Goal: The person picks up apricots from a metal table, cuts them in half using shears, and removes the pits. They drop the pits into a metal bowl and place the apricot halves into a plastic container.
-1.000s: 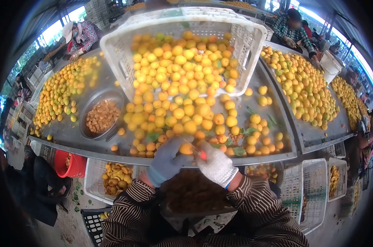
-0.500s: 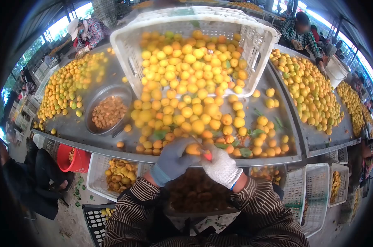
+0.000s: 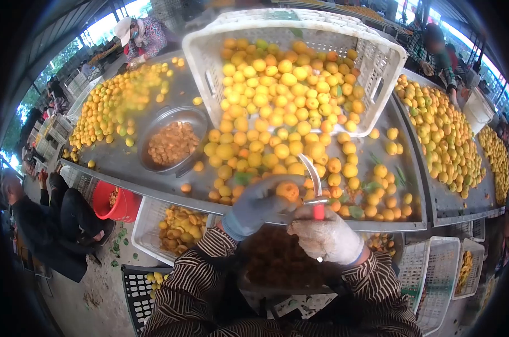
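My left hand [image 3: 256, 206], in a grey glove, grips a small orange fruit [image 3: 288, 191] above the near edge of the metal table [image 3: 125, 163]. In a white knit glove, my right hand [image 3: 324, 238] holds a knife [image 3: 315, 188] with a red handle; its curved blade points up, just right of the fruit. A heap of yellow-orange fruit [image 3: 266, 140] spills across the table from a tipped white crate [image 3: 378, 62].
A metal bowl [image 3: 153, 126] of brown pits sits left of the heap. White crates [image 3: 148, 224] of cut fruit and a red bucket [image 3: 111, 202] stand below the table edge. Other people work at the far tables; one person [image 3: 52, 219] sits at lower left.
My right hand has drawn back from the fruit and raised the knife so the blade now shows upright. The view has shifted, with the table moving rightward in frame.
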{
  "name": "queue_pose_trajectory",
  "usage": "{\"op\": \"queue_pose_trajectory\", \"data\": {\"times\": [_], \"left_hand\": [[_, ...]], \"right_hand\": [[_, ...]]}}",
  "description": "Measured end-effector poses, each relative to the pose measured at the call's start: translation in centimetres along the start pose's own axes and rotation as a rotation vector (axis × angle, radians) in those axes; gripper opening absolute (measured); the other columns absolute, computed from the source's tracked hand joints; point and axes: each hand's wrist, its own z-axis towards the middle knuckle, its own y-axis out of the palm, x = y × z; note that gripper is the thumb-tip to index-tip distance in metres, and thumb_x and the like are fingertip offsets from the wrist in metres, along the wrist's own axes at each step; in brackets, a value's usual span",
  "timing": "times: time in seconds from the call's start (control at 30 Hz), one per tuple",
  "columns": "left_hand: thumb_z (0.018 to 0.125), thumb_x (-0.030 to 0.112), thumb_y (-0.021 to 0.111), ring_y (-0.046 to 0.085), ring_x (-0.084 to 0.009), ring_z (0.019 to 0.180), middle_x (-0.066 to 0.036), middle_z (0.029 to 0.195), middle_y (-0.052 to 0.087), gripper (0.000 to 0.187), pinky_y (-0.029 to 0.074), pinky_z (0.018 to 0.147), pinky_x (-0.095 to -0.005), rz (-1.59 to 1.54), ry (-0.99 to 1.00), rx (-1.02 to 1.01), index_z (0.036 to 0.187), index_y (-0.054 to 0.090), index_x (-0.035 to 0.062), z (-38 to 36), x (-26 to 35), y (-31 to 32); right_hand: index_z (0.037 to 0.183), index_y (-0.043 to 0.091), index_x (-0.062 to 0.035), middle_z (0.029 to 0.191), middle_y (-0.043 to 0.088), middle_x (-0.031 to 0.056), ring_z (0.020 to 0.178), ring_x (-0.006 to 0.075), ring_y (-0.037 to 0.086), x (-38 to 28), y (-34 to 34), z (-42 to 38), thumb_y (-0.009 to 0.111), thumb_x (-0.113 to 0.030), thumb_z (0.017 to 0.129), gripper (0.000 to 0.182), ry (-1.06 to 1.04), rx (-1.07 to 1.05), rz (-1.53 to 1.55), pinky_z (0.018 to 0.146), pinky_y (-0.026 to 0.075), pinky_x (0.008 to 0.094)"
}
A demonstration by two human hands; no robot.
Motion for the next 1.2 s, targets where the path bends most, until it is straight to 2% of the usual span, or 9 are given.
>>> {"op": "queue_pose_trajectory", "data": {"times": [0.07,0.13,0.23,0.4,0.57,0.73,0.8,1.03,1.2], "left_hand": [[0.095,0.014,0.06,0.059,-0.02,0.113,-0.012,0.128,0.057,0.041,0.049,0.096,-0.0328,-0.151,0.076,0.03,0.131,0.051,-0.0035,0.2,-0.3,-0.5],[0.095,0.014,0.059,0.057,-0.0197,0.117,-0.012,0.132,0.055,0.045,0.047,0.1,-0.0323,-0.09,0.148,0.073,0.135,0.048,-0.0034,0.3,-0.8,-0.9],[0.096,0.016,0.059,0.058,-0.0186,0.115,-0.011,0.132,0.055,0.047,0.046,0.1,-0.0309,-0.118,0.113,0.085,0.137,0.047,-0.0031,0.2,-0.8,-1.4],[0.094,0.031,0.064,0.058,-0.0237,0.118,-0.015,0.127,0.059,0.062,0.045,0.102,-0.0357,-0.003,0.094,0.11,0.139,0.043,-0.0049,0.1,-0.5,-2.0],[0.094,0.029,0.064,0.061,-0.0237,0.114,-0.014,0.121,0.063,0.058,0.046,0.101,-0.0339,0.234,0.078,0.122,0.137,0.045,-0.0045,-0.4,0.3,-2.3],[0.095,0.035,0.061,0.06,-0.0248,0.116,-0.014,0.123,0.061,0.061,0.046,0.101,-0.0384,0.23,0.096,0.126,0.138,0.044,-0.0033,-0.1,-0.3,-1.2],[0.095,0.045,0.056,0.055,-0.0267,0.121,-0.014,0.128,0.057,0.067,0.044,0.103,-0.046,-0.541,0.105,0.118,0.141,0.04,-0.0024,0.4,-2.5,0.2],[0.099,0.047,0.048,0.051,-0.0269,0.122,-0.014,0.13,0.053,0.065,0.04,0.106,-0.0483,-0.712,-0.108,0.006,0.142,0.038,0.0001,-0.2,-2.0,-0.8],[0.099,0.03,0.054,0.055,-0.0225,0.114,-0.01,0.12,0.054,0.05,0.045,0.101,-0.0405,0.025,0.052,0.157,0.137,0.045,-0.0012,-0.3,0.9,-0.6]], "right_hand": [[0.099,0.061,-0.002,0.067,0.061,0.0097,0.067,0.024,0.065,2.2,-1.7,1.9,0.065,-0.021,0.089,0.022,-0.583,0.402,-0.911,0.06,0.049,0.0367],[0.099,0.06,-0.002,0.073,0.062,0.0197,0.078,0.0381,0.066,2.6,-2.1,2.1,0.064,-0.021,0.088,0.022,-0.541,0.547,-1.052,0.066,0.051,0.0425],[0.099,0.059,-0.0027,0.083,0.064,0.0242,0.084,0.0449,0.063,2.6,-1.0,1.6,0.063,-0.021,0.088,0.022,-0.506,0.564,-1.165,0.067,0.051,0.0445],[0.1,0.058,-0.0017,0.085,0.064,0.0247,0.084,0.0448,0.063,2.3,-0.6,1.6,0.062,-0.021,0.089,0.022,-0.455,0.585,-1.211,0.067,0.052,0.0455],[0.101,0.056,-0.0008,0.085,0.064,0.025,0.086,0.0453,0.063,2.3,-0.4,1.6,0.062,-0.019,0.089,0.022,-0.315,0.597,-1.313,0.069,0.051,0.0469],[0.102,0.056,-0.0022,0.087,0.064,0.0249,0.087,0.0453,0.063,5.5,-1.2,3.7,0.061,-0.018,0.09,0.02,-0.576,0.586,-1.058,0.071,0.052,0.0468],[0.103,0.057,-0.0027,0.087,0.065,0.0249,0.088,0.0451,0.063,5.5,-0.6,3.8,0.06,-0.02,0.091,0.021,-0.512,0.625,-1.061,0.073,0.052,0.0475],[0.103,0.058,-0.0019,0.083,0.064,0.0234,0.082,0.0418,0.065,4.9,-0.2,3.6,0.061,-0.016,0.091,0.019,-0.442,0.721,-1.157,0.069,0.051,0.042],[0.107,0.055,-0.0032,0.083,0.065,0.0269,0.083,0.0462,0.064,5.1,-1.5,3.8,0.058,-0.029,0.091,0.03,-0.439,0.677,-1.228,0.073,0.052,0.0523]]}}
